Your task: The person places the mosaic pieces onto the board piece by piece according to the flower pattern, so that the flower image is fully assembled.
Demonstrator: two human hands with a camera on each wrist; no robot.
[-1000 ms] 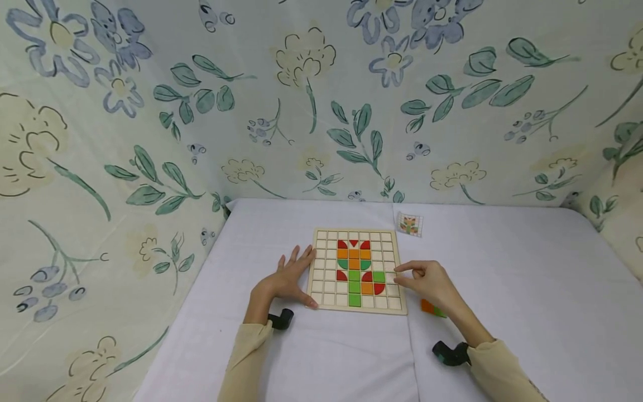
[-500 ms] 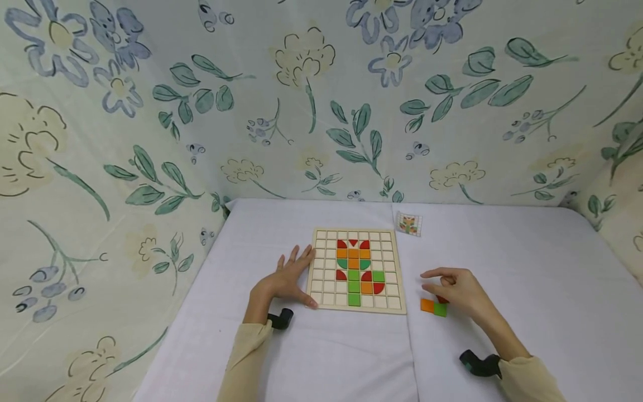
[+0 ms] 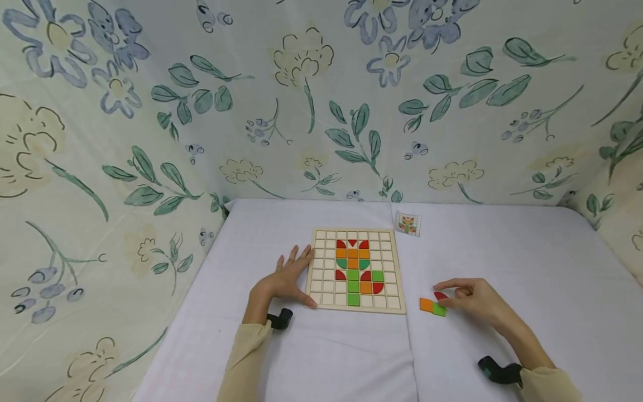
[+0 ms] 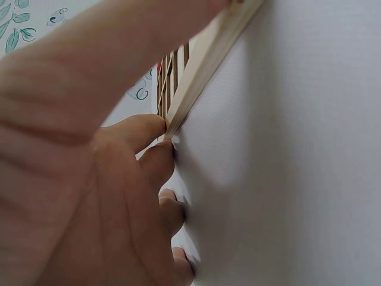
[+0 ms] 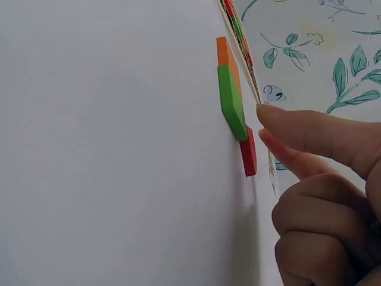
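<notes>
A wooden grid board (image 3: 325, 301) lies on the white table, with red, orange and green tiles set in its squares as a flower pattern. My left hand (image 3: 284, 283) rests at the board's left edge, fingers spread, thumb at the near corner. In the left wrist view, its fingertips touch the board's side (image 4: 202, 62). My right hand (image 3: 479, 301) is over the loose tiles, thumb and index finger apart around a red quarter-round tile (image 3: 440, 296) without gripping it. An orange tile (image 3: 426, 305) and a green tile (image 3: 439, 310) lie beside it, touching each other.
A small card (image 3: 409, 224) printed with a flower pattern lies behind the board's right corner. A floral cloth (image 3: 301, 139) hangs behind the table (image 3: 351, 357). Black wrist devices (image 3: 499, 371) sit under both forearms.
My right hand has moved away from the board's right edge, rightward and nearer, to the loose tiles. The left hand and board have stayed in place.
</notes>
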